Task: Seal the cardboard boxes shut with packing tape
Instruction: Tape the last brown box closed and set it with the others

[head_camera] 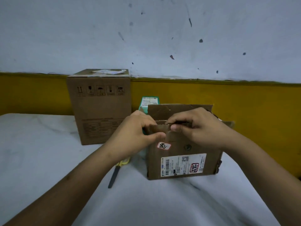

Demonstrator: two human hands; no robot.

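Small brown cardboard box with a white shipping label (184, 160) sits on the white cloth-covered surface (48, 144), just in front of the person, and both hands have it by its near flap (160, 128). The left hand (138, 132) pinches the flap's left part, thumb on the outer face and fingers curled over the edge. The right hand (198, 126) pinches the top edge just beside it, thumb tip on the front and fingers folded over the rim. Neither hand holds anything else.

The board looks thin, worn and creased, so the box is probably light and likely to slide on the cloth if pushed. The flaps should bend easily at their scored folds yet spring back up. A sound hold is near the fold line or flat across a flap, pressing down onto the box rather than sideways.

Three flaps show on this box: the near one, the rear flap (179, 110) standing upright, and a right side flap (228, 123) splayed outward. Any left flap is hidden behind the left hand.

Beyond it I count one tall brown cardboard box (99, 108), closed on top, and one small green-and-white carton (149, 101) behind the rear flap. That makes two brown boxes. One pair of yellow-handled scissors (116, 172) lies partly under the left forearm. No roll of packing tape is in view.
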